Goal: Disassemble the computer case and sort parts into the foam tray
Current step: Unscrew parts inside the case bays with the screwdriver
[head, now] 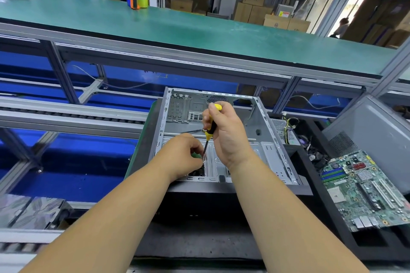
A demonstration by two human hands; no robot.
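Note:
An open grey computer case (261, 131) lies on its side in front of me, its inside bare metal. My right hand (226, 135) grips a yellow-and-black screwdriver (210, 128) held upright, tip down near the case's front bay. My left hand (184, 155) has curled fingers right at the screwdriver tip, pinching something small and partly green that I cannot make out. A green motherboard (363, 188) lies to the right on the black foam tray (310, 184).
A grey side panel (377, 131) leans at the right behind the motherboard. A power supply with yellow wires (288, 126) sits right of the case. A green conveyor belt (177, 29) runs across the back. Metal heatsinks (33, 210) lie at lower left.

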